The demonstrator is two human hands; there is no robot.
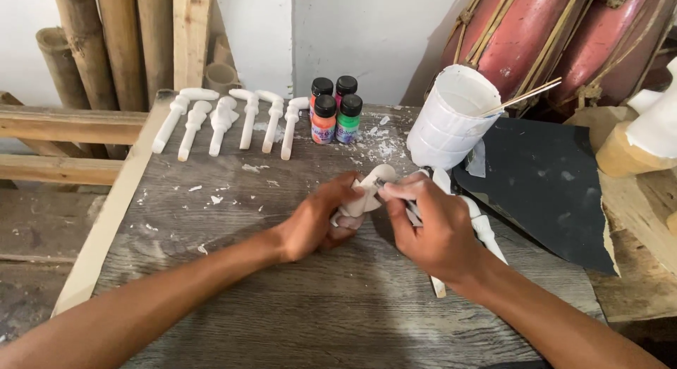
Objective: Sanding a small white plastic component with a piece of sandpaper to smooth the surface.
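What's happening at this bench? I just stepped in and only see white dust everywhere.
A person's left hand holds a small white carved piece over the grey wooden table, while the right hand works a thin tool against it. Six similar white pegs lie in a row at the back, beside four paint bottles and a white bucket. A dark sheet lies to the right.

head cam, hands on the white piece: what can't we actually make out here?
- White piece, head view: its shape is mostly hidden by the left hand and right hand.
- Thin tool: the right hand covers most of it; tip unclear.
- Inside of the white cup: hidden by its wall.
- Red drums: cut off by the top edge.
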